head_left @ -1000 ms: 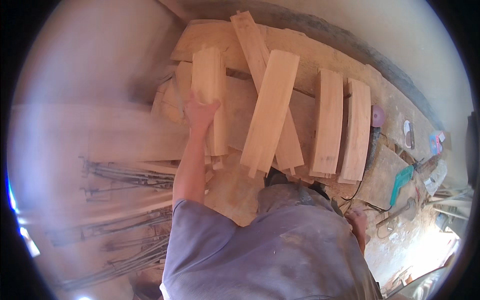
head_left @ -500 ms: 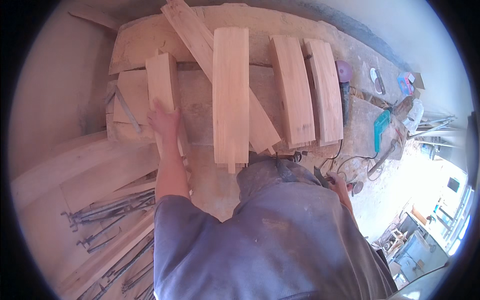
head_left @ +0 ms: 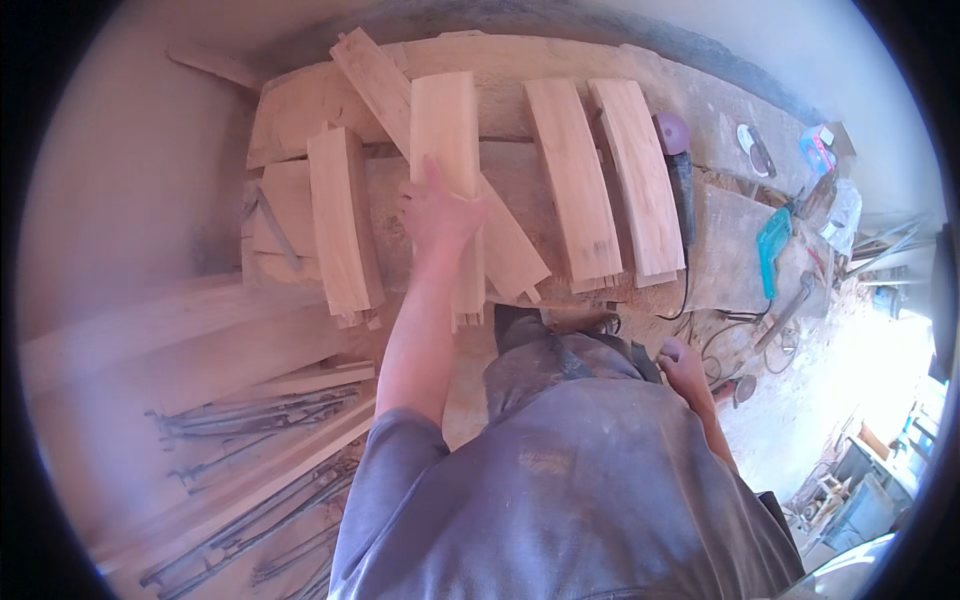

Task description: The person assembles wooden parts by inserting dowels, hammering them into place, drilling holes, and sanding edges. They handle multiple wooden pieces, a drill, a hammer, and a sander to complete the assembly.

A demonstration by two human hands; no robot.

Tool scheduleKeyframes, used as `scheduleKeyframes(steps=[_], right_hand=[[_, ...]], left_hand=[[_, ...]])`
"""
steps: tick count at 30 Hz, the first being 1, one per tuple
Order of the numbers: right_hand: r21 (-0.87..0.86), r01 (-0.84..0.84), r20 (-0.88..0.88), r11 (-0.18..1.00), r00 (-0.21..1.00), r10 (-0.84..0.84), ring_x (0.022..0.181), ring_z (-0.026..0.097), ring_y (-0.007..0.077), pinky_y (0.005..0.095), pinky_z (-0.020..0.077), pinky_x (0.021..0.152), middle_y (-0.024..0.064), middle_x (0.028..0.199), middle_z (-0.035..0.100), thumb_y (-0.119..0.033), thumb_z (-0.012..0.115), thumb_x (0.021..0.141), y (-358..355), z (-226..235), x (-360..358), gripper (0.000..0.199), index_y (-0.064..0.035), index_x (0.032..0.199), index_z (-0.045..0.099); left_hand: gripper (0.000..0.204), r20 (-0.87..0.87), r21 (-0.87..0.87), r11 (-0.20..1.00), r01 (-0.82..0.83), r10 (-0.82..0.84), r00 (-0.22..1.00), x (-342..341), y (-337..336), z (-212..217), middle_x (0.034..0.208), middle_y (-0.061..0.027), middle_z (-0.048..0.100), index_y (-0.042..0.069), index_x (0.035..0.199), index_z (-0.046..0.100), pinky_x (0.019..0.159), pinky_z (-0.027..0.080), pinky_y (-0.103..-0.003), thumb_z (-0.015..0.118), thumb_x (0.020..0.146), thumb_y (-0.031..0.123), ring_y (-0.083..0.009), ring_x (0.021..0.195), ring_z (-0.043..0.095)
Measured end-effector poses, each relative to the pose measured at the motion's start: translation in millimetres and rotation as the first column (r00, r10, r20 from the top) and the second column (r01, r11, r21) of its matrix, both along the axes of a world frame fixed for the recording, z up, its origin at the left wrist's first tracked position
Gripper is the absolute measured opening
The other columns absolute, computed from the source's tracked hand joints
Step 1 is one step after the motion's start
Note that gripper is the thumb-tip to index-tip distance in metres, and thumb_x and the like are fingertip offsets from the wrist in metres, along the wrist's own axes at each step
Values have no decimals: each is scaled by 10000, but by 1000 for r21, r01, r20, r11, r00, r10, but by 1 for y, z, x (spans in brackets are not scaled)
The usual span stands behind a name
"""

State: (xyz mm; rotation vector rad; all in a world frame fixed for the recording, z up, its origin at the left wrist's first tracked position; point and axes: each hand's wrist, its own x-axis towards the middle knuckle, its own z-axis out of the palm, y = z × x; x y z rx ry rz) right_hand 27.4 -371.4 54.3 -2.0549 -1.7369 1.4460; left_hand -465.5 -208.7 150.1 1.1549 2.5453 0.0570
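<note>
A: Where's the left hand (head_left: 440, 215)?

B: Laid across the middle block (head_left: 443, 125), around halfway along, one finger pointing up its top face. It's touching the wood, but I can't tell whether the fingers are gripping.

A: And where does that block lie?

B: On the bench (head_left: 715, 240), lengthwise, crossing over a slanting board (head_left: 372, 80). The board's far end shows left of the middle block, its near end on the right.

A: What's the right hand (head_left: 685, 370) doing?

B: It's well to the right of the middle block and on the near side, with its fingers curled. I can't tell whether anything is in it. A red tool (head_left: 726, 390), hard to make out, is near the wrist.

A: Any other wood?

B: A left block (head_left: 345, 220) near the middle block, apart from it, and two more blocks (head_left: 572, 180) to its right, side by side.

A: Tools?

B: Right of the middle block, past that pair, there's a purple-headed sander (head_left: 682, 195), then a green drill (head_left: 772, 245) farther right. To its left, beyond the left block, lies a metal bar (head_left: 277, 230).
</note>
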Motion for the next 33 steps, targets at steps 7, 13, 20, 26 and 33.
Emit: scheduleKeyframes(steps=[7, 13, 20, 26, 33], right_hand=[[-19, 38, 56, 999, 998, -37, 996, 732, 282, 388, 565, 887, 192, 1039, 746, -153, 696, 857, -30, -6, 10, 479, 49, 1288, 640], [73, -73, -220, 995, 972, 87, 1135, 700, 316, 393, 522, 973, 200, 1196, 733, -282, 648, 990, -11, 28, -34, 396, -12, 1278, 677], [-159, 40, -827, 986, 540, -155, 1171, 666, 274, 402, 517, 1013, 148, 1313, 665, -340, 606, 1058, 46, 91, -82, 578, 17, 1493, 478], [-176, 154, -937, 972, 277, -214, 1185, 648, 221, 373, 533, 987, 132, 1303, 649, -256, 623, 1050, 51, 144, -76, 611, 28, 1547, 409], [-24, 251, -961, 968, 260, -92, 1166, 646, 229, 335, 536, 980, 143, 1341, 597, -77, 810, 890, 32, 177, -36, 825, 52, 1562, 349]], left_hand=[[947, 240, 343, 935, -94, 10, 971, -20, -17, -17, 1335, -263, 611, 40, 1528, 425, 1047, 496, -481, 841, 728, 330, -387, 1211, 629], [685, 920, 329, 753, -570, -119, 373, 32, -29, -14, 1219, -206, 678, -71, 1361, 563, 951, 562, -437, 812, 766, 161, -320, 1116, 681], [506, 965, 134, 750, -647, -248, -88, 106, 2, 13, 1230, -228, 664, -102, 1306, 568, 981, 538, -459, 645, 901, 191, -350, 1119, 665], [517, 956, 80, 763, -641, -240, -167, 168, 14, 58, 1278, -254, 647, -64, 1348, 539, 1013, 521, -499, 579, 919, 222, -383, 1145, 654], [523, 942, 149, 788, -597, -297, -157, 213, 10, 68, 1286, -241, 659, -42, 1354, 556, 997, 549, -530, 519, 923, 251, -401, 1141, 669]])
